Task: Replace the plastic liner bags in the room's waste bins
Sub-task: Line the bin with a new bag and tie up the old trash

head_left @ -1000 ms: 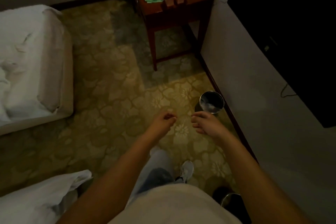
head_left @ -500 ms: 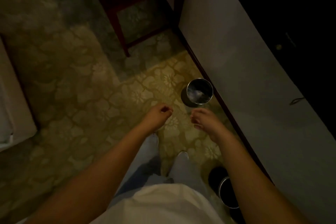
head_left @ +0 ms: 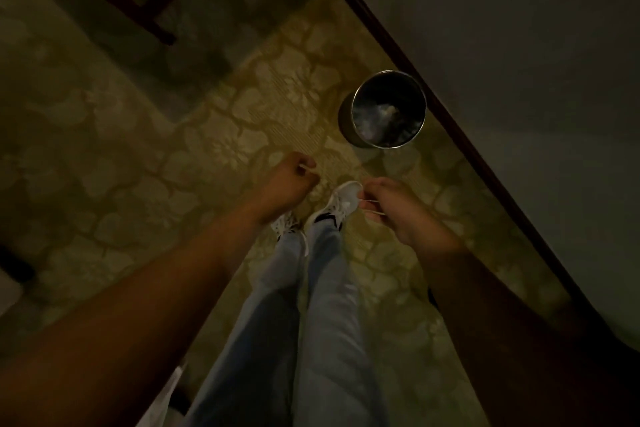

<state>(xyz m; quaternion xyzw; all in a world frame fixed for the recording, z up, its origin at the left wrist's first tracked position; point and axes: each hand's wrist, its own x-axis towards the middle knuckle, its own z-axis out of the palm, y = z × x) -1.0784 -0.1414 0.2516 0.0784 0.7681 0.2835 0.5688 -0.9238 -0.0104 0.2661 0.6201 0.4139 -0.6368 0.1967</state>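
**Hands held over the carpet, bin ahead by the wall**

The bin (head_left: 388,109) stands on the patterned carpet (head_left: 214,135), just beside the dark skirting board (head_left: 433,94) of the wall, ahead and a little to the right of the person's shoes (head_left: 341,201). It is a small round metal can with a shiny rim. Inside it something pale and crumpled shows, probably a liner with a little rubbish (the picture is too dark to be sure).

By its look, the bin should be light and stiff, and its smooth wall may slip in the fingers, so the rim is the best place to hold it. A plastic liner would be very light, soft and thin; it tears easily if pulled hard. It is better to gather it at the top edge, where it folds over the rim, and lift it straight up.

The left hand (head_left: 294,184) is curled nearly into a fist, and a small pale bit shows between the thumb and fingers; it seems to pinch something thin. The right hand (head_left: 388,208) has its fingers bent, and a thin pale strand crosses them. What this thing is cannot be told; it may be a thin edge of plastic or a band stretched between the hands. Neither hand touches the bin; both are near it, above the carpet.
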